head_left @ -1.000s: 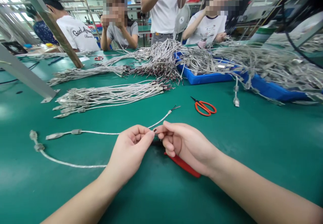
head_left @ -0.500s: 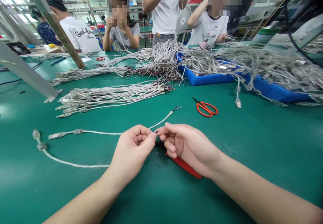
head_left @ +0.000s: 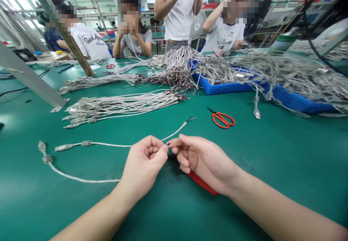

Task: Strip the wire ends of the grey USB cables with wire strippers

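Observation:
My left hand and my right hand meet over the green mat, their fingertips pinching a small dark cable end. A thin grey braided cable runs left from my left hand to a USB plug with a ferrite bead. A second length curves to a connector. A further stretch rises toward stripped wire ends. Beneath my right hand lies a red-handled tool, probably pliers, with its head hidden.
Bundled grey cables lie on the green mat. Orange scissors lie nearby, and a blue tray holds a heap of cables. A metal frame post stands at left. Several people sit or stand across the bench.
Both hands keep the same pinch with little visible movement. The whole view has shifted slightly as my head moved, and the people opposite have shifted their arms.

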Action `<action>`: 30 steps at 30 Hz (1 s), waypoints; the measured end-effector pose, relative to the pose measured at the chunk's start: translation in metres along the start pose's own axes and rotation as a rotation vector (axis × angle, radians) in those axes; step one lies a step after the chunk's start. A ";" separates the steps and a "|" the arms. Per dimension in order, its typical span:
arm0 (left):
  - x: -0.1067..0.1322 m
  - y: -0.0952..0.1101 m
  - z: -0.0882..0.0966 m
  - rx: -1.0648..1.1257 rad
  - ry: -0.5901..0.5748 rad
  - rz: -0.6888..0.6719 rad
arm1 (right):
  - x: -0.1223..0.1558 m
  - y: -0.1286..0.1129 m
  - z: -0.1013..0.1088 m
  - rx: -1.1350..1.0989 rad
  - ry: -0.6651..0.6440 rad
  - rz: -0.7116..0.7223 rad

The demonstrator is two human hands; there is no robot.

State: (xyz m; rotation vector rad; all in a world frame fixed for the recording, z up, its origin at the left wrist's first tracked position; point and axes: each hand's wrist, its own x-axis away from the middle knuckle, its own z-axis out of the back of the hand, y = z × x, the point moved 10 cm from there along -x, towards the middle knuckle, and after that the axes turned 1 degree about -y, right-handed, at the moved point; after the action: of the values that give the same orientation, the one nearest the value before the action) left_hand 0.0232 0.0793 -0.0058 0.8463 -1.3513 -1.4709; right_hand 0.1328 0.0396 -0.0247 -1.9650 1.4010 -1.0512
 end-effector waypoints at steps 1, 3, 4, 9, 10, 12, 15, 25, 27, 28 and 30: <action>0.001 0.000 0.000 0.016 0.005 -0.006 | 0.000 -0.001 0.000 0.003 0.001 0.005; 0.002 0.002 0.001 0.047 0.015 -0.020 | 0.000 -0.002 -0.001 0.010 0.005 0.016; 0.003 0.003 0.001 0.060 0.018 -0.024 | 0.000 -0.003 -0.001 0.015 0.009 0.022; 0.004 0.005 0.001 0.113 0.022 -0.023 | 0.001 -0.004 -0.001 0.049 0.025 0.035; 0.003 0.004 0.001 0.125 0.025 -0.020 | 0.001 -0.004 -0.001 0.057 0.028 0.035; 0.001 0.002 0.003 0.152 0.038 -0.012 | 0.000 -0.006 0.002 0.085 0.041 0.041; -0.002 -0.004 0.008 0.228 0.060 0.002 | -0.004 -0.019 0.012 0.193 0.096 0.126; -0.025 -0.007 0.045 0.370 0.177 -0.098 | -0.007 -0.079 0.032 0.957 0.324 0.592; -0.029 -0.007 0.057 0.393 0.224 -0.125 | -0.008 -0.086 0.038 1.036 0.371 0.645; -0.031 -0.007 0.064 0.406 0.250 -0.140 | -0.008 -0.088 0.041 1.067 0.392 0.660; -0.033 -0.006 0.076 0.429 0.298 -0.169 | -0.010 -0.091 0.045 1.117 0.421 0.681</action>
State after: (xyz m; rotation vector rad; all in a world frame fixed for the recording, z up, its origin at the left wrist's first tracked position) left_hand -0.0373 0.1356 -0.0029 1.4247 -1.4112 -1.1307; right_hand 0.2178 0.0789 0.0157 -0.4464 1.1062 -1.4576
